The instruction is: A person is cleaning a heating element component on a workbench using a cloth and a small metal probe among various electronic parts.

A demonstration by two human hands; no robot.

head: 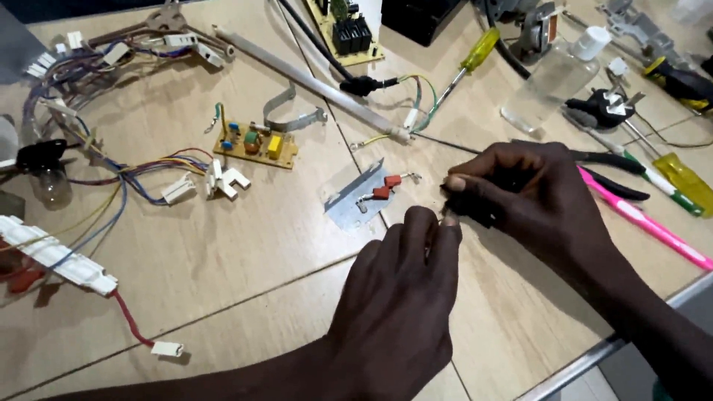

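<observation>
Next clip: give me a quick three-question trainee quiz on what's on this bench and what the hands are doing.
1. True or false: the right hand pinches a small black part above the table.
2. Which lies nearest the left hand? A) the metal bracket with two red components B) the clear plastic bottle C) the yellow-handled screwdriver
3. What colour is the long slim tool lying right of the right hand?

Key: 1 true; 2 A; 3 pink.
</observation>
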